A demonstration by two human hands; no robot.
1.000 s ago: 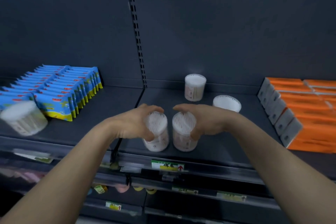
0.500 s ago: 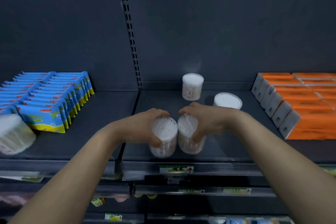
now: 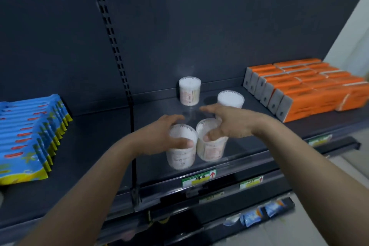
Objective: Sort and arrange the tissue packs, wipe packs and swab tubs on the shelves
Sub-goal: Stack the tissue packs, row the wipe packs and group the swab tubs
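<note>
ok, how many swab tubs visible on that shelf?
4. One front tub under the left hand, a second front tub under the right hand, one at the back, one behind the right hand. More may sit out of frame.

From my remote view I see only two forearms and two hands entering from the bottom edge. Both arms are bare right down to the frame, with no sleeve or cuff showing. My left hand (image 3: 159,136) wears no glove, ring or watch, and my right hand (image 3: 229,124) is the same. Motion blur softens the fingers, so nails are unclear
</note>
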